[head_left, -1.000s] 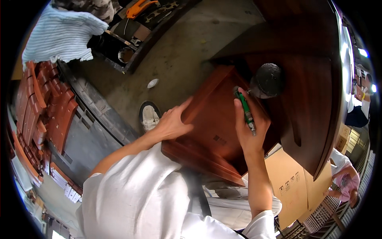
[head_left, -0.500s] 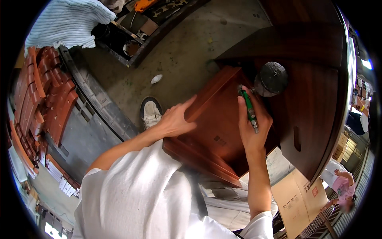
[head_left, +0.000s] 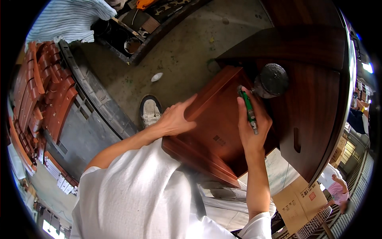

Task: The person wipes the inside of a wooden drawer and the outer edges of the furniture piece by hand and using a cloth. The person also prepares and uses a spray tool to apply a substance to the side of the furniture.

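A reddish-brown wooden drawer lies tilted in front of me, with a small dark stamp inside. My left hand grips its left wall, thumb over the edge and fingers stretched along it. Over the drawer's right part, my right hand is wrapped round what looks like a spray gun, green with a silver fitting at its near end. Just beyond that hand is a round cup crusted in black, seemingly joined to the gun. The drawer's right edge is partly hidden by my right hand and arm.
A dark wooden cabinet with a slot handle stands close on the right. At the left are stacked red-brown roof-tile-like pieces on a grey surface. A black tool tray, light-blue ribbed cloth and cardboard box surround me. Another person is far right.
Both hands, the drawer and the spray gun hold nearly the same place. The person at the far right has shifted slightly downward in view.
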{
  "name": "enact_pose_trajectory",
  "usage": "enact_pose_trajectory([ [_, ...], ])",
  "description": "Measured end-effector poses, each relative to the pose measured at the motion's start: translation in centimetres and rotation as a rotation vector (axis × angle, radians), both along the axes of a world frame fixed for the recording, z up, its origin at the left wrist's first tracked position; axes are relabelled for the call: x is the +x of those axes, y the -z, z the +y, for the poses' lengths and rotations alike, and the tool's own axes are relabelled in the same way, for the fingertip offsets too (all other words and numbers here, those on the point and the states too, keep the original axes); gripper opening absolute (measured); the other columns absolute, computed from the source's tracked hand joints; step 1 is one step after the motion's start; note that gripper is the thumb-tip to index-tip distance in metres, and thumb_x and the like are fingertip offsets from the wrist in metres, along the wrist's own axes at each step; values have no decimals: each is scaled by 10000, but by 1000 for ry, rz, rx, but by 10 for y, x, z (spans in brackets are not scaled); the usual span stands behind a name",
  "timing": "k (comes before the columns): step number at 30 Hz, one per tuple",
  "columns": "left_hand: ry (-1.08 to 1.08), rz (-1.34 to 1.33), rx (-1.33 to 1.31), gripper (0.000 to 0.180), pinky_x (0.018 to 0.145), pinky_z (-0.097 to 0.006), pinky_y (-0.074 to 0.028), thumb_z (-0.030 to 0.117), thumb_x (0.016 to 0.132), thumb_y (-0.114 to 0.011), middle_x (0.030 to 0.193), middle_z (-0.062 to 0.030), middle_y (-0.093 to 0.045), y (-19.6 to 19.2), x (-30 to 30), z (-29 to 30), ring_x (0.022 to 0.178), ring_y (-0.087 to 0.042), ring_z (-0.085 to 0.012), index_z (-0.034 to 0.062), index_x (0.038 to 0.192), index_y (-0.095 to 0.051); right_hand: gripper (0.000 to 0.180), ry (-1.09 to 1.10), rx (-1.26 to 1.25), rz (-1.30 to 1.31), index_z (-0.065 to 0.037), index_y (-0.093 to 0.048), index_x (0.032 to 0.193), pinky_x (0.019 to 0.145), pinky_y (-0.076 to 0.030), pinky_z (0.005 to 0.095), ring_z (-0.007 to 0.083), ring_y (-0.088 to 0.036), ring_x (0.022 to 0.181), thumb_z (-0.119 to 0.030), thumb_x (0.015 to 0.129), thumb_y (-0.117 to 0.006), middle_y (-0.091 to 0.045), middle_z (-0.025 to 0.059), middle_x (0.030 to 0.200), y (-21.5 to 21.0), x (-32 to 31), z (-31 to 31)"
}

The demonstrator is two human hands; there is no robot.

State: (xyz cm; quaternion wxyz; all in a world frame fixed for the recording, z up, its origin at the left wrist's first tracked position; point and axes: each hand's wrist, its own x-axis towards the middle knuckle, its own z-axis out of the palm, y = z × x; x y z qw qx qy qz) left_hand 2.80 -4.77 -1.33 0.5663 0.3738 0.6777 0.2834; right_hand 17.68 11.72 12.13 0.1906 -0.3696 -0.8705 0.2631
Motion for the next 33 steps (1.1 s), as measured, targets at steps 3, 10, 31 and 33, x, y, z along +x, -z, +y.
enact_pose_trajectory([
  [3, 1, 0, -3, 1007, 1085, -459, -480, 235, 785, -708, 1327, -321, -632, -1, 0, 0, 1202, -625, -467, 155, 1686, -266, 289, 7, 15, -5, 28, -745, 1243, 820, -602, 347, 312, -789, 968, -94, 982, -754, -778, 225, 1099, 1, 0, 0],
  [10, 16, 4, -18, 1007, 1093, -470, -470, 260, 794, -713, 1322, -321, -624, -7, 0, 0, 1211, -612, -476, 163, 1689, -260, 291, -10, 66, -16, 30, -745, 1241, 830, -607, 355, 320, -787, 976, -94, 978, -757, -778, 223, 1101, 1, 2, 2],
  [31, -17, -36, -13, 1001, 1092, -504, -474, 350, 790, -739, 1279, -349, -606, -5, 0, -2, 1212, -596, -515, 174, 1674, -301, 298, -8, 68, -32, 27, -737, 1256, 821, -602, 343, 331, -788, 977, -94, 984, -750, -775, 228, 1103, 1, 2, 1],
  [33, -15, -31, -15, 1001, 1095, -503, -472, 350, 791, -740, 1282, -350, -605, -4, 0, -2, 1219, -593, -514, 174, 1674, -302, 297, 8, 34, -65, 30, -737, 1254, 818, -603, 345, 330, -788, 974, -91, 983, -750, -774, 232, 1099, -2, 2, 0],
])
